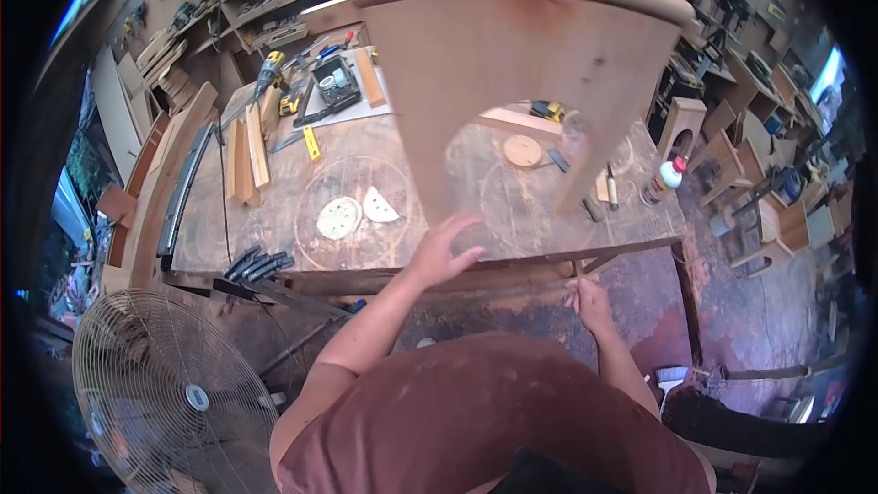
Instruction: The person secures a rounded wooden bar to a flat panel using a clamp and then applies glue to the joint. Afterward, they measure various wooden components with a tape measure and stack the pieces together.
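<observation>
A wooden stool (512, 46) with a rounded top edge and an arched cut-out in its side stands over the workbench in front of me. My left hand (444, 254) is at the foot of its left leg, by the bench's front edge, with thumb and fingers apart. Lower and to the right, my right hand (591, 302) is closed in a pinch in front of the bench edge. A thin piece shows at its fingertips; I cannot tell what it is. Two sanding discs (339, 218) lie on the bench left of the stool.
On the workbench (265, 242) lie a drill (271, 69), wood strips (245, 160), a black case (337, 82), a round wooden disc (522, 152) and a glue bottle (665, 180). A large fan (174, 393) stands at lower left. More stools (766, 233) stand at right.
</observation>
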The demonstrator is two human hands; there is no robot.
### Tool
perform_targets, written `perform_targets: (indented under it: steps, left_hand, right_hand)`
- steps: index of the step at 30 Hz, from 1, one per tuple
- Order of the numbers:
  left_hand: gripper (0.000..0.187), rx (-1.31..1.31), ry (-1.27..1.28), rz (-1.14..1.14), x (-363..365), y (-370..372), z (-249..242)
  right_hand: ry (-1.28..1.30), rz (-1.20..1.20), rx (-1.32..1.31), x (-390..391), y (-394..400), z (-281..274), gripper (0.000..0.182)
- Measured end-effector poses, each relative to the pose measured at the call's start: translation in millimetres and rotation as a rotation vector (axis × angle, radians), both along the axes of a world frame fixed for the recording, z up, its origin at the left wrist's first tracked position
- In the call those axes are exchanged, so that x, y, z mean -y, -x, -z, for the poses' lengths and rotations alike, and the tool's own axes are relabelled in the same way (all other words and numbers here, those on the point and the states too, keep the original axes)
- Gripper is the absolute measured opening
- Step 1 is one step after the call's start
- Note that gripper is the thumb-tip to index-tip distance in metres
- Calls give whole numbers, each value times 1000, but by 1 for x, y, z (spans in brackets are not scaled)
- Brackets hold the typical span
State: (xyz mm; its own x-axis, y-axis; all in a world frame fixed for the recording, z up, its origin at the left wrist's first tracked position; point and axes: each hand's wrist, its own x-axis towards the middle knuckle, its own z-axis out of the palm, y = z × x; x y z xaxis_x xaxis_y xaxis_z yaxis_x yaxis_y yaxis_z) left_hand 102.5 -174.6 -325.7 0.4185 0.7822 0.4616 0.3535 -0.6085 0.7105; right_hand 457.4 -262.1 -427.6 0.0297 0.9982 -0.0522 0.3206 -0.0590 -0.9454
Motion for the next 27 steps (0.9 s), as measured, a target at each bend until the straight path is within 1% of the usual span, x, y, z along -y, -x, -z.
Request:
perform_targets:
  steps: [2,3,5,6,7,9,10,11,12,13,14,15,16,17,19,20,22,23,25,26,27]
  left_hand:
    - [50,16,83,-8,0,-41,-1]
    - [50,-2,89,17,7,-65,2]
    - [49,14,220,97,23,-116,5]
    - [49,50,245,133,33,-141,5]
    - [49,27,256,146,36,-161,6]
    - [49,77,371,178,41,-190,10]
    - [50,24,377,185,39,-200,8]
    - [50,6,381,185,37,-208,6]
    - [52,4,421,227,34,-216,3]
    - [53,1,465,275,30,-224,0]
    - [53,-19,482,292,25,-232,-2]
    - [54,-82,488,310,19,-239,-3]
    - [55,-142,493,334,13,-249,-1]
    - [55,-153,509,370,9,-258,3]
    - [58,-183,520,407,3,-277,15]
    - [59,-164,548,432,1,-290,20]
    - [59,-174,587,489,-6,-320,27]
    - [59,-184,614,507,-11,-335,27]
    - [56,-185,641,535,-25,-374,37]
    - [54,-145,669,559,-33,-397,47]
    - [53,-108,702,580,-40,-420,56]
  right_hand:
    - [10,-94,-9,14,-34,-5,37]
    - [15,-69,-26,22,-54,-2,37]
    - [-88,-1,-37,29,-94,3,37]
    - [-86,23,-56,34,-116,7,37]
    - [-44,64,-112,39,-139,11,39]
    - [42,122,-217,47,-176,18,43]
    - [161,160,-279,53,-185,-4,37]
    - [164,162,-297,52,-198,0,37]
    - [166,146,-211,53,-212,7,30]
    - [171,135,-124,54,-224,12,30]
    - [185,156,-142,53,-230,11,30]
    - [112,186,-49,50,-234,10,31]
    - [43,220,51,49,-239,8,36]
    - [62,255,47,46,-244,11,36]
    - [-16,269,-11,32,-261,21,41]
    - [-5,302,-2,23,-274,22,41]
    - [67,290,-234,9,-301,28,46]
    - [81,303,-228,2,-321,36,46]
    - [-66,173,-443,-18,-364,52,50]
    - [-59,173,-436,-31,-383,48,50]
    - [-192,221,-328,-41,-400,44,50]
